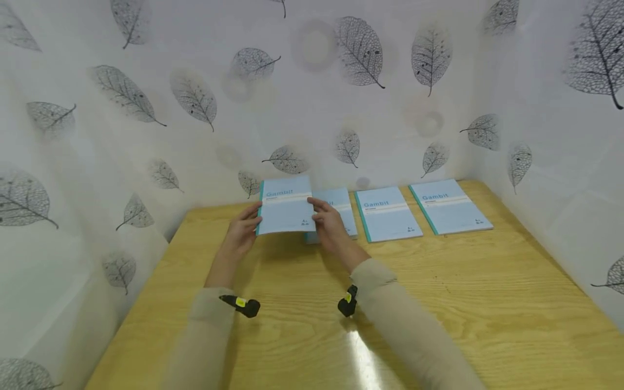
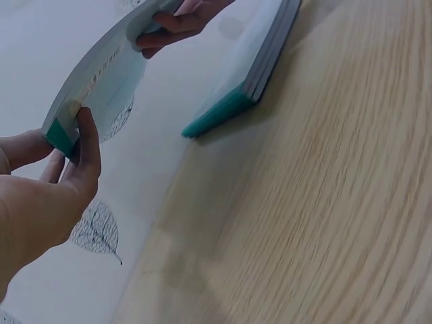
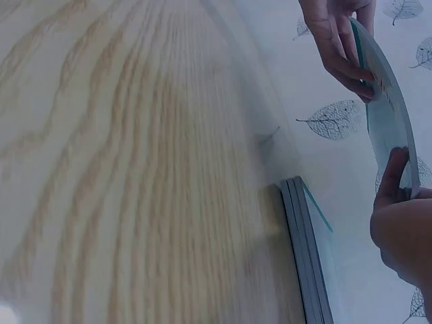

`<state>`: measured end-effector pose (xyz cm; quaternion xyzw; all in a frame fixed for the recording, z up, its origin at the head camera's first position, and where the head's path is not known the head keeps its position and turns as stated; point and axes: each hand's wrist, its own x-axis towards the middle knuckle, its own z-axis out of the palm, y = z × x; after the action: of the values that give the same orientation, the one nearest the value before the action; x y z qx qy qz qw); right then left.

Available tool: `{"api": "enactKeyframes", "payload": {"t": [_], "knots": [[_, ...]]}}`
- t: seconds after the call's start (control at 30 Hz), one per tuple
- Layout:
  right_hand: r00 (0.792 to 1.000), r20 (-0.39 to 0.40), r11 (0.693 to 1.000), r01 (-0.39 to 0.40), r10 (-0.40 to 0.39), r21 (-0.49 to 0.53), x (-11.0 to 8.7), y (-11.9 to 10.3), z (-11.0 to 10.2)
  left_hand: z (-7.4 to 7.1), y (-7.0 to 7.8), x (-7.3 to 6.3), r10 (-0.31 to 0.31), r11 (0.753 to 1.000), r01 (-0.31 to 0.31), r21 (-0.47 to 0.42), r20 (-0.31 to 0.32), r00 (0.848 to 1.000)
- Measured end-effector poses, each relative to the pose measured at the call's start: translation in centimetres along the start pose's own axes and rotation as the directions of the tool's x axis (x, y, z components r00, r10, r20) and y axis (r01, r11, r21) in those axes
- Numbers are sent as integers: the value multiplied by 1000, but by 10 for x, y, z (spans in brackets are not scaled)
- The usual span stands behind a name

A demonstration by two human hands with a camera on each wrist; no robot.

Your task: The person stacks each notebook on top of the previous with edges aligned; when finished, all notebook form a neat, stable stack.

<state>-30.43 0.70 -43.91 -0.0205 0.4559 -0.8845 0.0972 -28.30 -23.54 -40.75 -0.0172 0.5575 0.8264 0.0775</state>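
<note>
A pale blue notebook with "Gambit" on its cover and a teal spine is held up off the table between both hands. My left hand pinches its spine side, thumb and fingers on opposite faces, as the left wrist view shows. The opposite edge is gripped by my right hand. Both wrist views show the notebook bowed slightly between the hands. Just right of it, partly hidden behind the right hand, a stack of similar notebooks lies on the table; its layered edges show in the right wrist view.
Further right on the wooden table lie a middle "Gambit" notebook pile and a right-hand one, in a row near the back edge. A white leaf-patterned curtain hangs behind and along both sides.
</note>
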Motion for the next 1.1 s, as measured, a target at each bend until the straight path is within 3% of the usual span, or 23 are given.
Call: {"api": "enactKeyframes", "payload": {"t": [0.27, 0.6, 0.8, 1.1], "knots": [[992, -124, 998, -30, 36, 50, -4, -18, -25, 37, -19, 22, -20, 1000, 20, -9, -65, 998], [976, -207, 991, -40, 66, 126, -10, -35, -47, 65, -42, 35, -32, 999, 32, -8, -91, 995], [965, -258, 995, -28, 53, 100, -14, -41, -58, 76, -55, 43, -61, 998, 62, 11, -88, 994], [966, -245, 994, -68, 88, 91, -18, -44, -74, 83, -70, 47, -91, 995, 95, 30, -117, 989]]}}
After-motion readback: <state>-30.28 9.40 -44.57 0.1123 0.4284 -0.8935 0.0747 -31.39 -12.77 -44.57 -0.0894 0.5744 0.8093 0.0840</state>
